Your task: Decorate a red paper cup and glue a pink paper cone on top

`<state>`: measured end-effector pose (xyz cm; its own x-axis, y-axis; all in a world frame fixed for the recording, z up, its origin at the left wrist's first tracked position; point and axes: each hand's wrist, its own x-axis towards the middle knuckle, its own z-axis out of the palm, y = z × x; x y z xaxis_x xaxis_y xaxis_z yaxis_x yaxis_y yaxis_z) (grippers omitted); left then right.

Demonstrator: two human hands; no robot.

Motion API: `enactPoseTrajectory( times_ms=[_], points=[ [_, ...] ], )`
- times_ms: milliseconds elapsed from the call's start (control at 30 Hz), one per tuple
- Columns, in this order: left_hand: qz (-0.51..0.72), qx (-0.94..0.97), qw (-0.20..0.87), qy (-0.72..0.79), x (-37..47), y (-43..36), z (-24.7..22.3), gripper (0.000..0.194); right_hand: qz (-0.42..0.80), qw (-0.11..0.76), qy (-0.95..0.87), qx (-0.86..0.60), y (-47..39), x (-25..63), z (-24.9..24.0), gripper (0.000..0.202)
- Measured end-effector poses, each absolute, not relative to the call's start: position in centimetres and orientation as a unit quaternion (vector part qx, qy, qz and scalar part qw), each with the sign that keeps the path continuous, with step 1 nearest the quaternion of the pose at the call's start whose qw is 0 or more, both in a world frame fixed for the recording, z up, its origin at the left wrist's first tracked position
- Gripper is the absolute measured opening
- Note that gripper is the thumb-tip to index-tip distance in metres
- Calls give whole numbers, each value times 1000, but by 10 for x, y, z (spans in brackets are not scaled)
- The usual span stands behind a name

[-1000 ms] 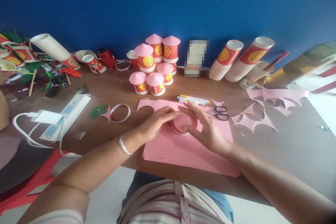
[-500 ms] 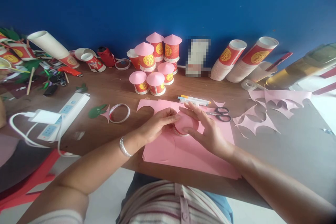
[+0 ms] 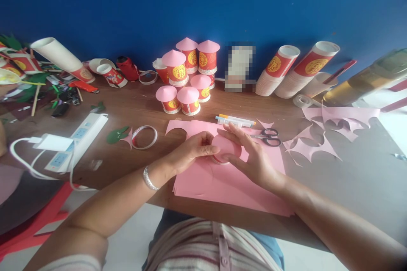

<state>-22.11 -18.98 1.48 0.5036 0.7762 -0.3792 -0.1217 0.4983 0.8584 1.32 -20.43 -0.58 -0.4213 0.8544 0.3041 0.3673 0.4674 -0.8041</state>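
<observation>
Between my hands is a paper cup topped by a round pink paper lid [image 3: 226,146], resting over pink paper sheets [image 3: 219,182]. Only a sliver of the cup's rim [image 3: 220,161] shows beneath the lid. My left hand [image 3: 200,146] is closed at the left side, its thumb pressing on the lid's edge. From the right, my right hand [image 3: 251,152] curves around the lid, fingers at the far edge and thumb at the near edge. Black-handled scissors [image 3: 270,137] lie just beyond my right hand, close to several pens [image 3: 237,121].
Several red cups with pink cone tops [image 3: 190,95] stand at the back. Stacked paper cups [image 3: 276,72] lean by the blue wall. Pink paper scraps [image 3: 318,146] lie right. At left are a white cup ring [image 3: 144,137], a power strip [image 3: 79,139] and cluttered small parts.
My left thumb has shifted slightly right onto the lid's edge. My right hand stays around the lid almost unmoved. The view has shifted very slightly.
</observation>
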Motion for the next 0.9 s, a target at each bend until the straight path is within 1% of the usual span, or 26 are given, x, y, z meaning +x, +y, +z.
enactPoseTrajectory(
  times_ms=[233, 400, 567, 700, 900],
  points=[
    [291, 422, 761, 398, -221, -191, 14, 50, 337, 367, -773, -392, -204, 13, -6, 80],
    [285, 415, 772, 388, -222, -189, 19, 51, 335, 373, -775, -386, -204, 13, -7, 81],
    [319, 424, 731, 429, -222, -184, 21, 45, 335, 367, -778, -385, -204, 12, -6, 83],
    [329, 445, 710, 435, -219, -176, 16, 45, 336, 369, -776, -387, -204, 12, -7, 82],
    [319, 464, 732, 384, -212, -172, 17, 32, 338, 364, -762, -416, -205, 12, -9, 83]
  ],
)
